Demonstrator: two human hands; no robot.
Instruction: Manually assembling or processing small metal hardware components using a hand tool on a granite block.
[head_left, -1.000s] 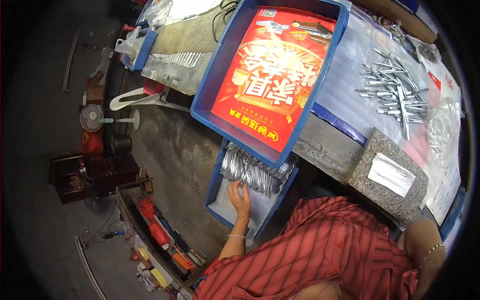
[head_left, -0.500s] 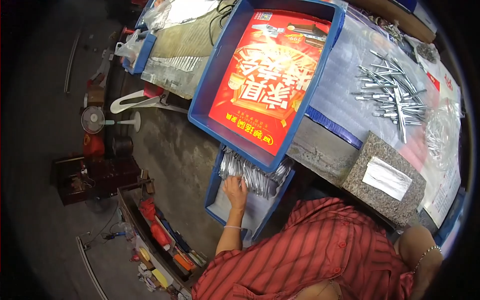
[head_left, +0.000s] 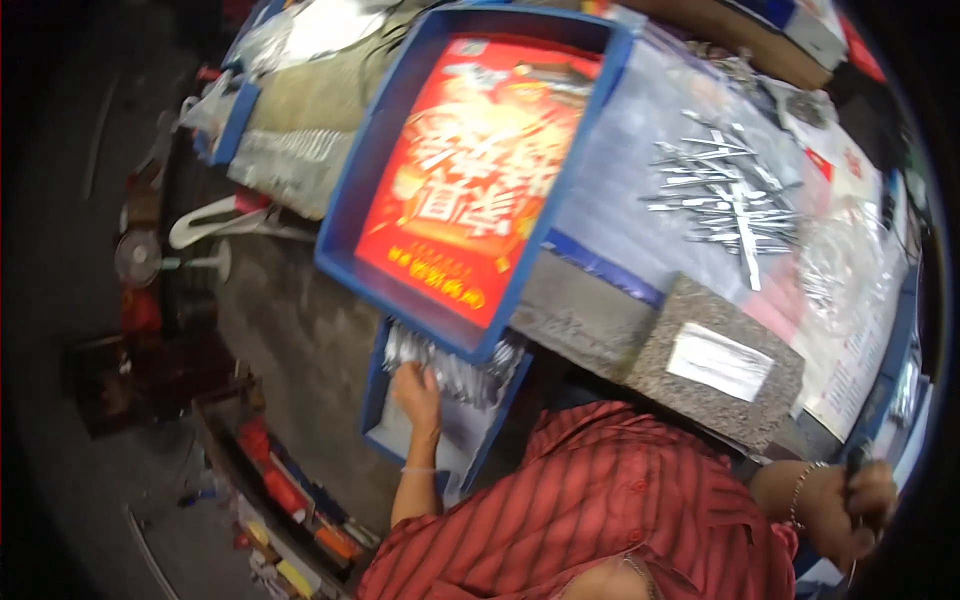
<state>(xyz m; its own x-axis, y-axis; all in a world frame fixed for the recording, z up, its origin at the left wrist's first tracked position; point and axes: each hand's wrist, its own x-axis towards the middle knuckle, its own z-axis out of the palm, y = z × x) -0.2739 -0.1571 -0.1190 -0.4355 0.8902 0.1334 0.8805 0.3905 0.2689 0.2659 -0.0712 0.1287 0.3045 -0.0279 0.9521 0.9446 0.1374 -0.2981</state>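
Note:
My left hand [head_left: 415, 388] reaches down into a small blue bin [head_left: 378, 405] that sits below the table edge. Its fingers rest on a heap of silvery metal pieces [head_left: 470, 372] at the bin's far end, and whether they grip any is hidden. My right hand [head_left: 852, 505] is at the lower right, with a bracelet on the wrist. It is closed around a thin dark tool [head_left: 856, 462]. My red striped shirt [head_left: 600, 510] fills the bottom middle.
A large blue tray [head_left: 352, 190] lined with a red printed sheet [head_left: 470, 180] overhangs the bin. Loose metal parts [head_left: 725, 190] lie on the table by a grey block with a white label [head_left: 715, 360]. To the left, on the floor, are a small fan [head_left: 135, 258] and clutter.
My left hand has moved from the bin's near part up to the heap of metal pieces. The view has shifted, and my right hand now shows at the lower right.

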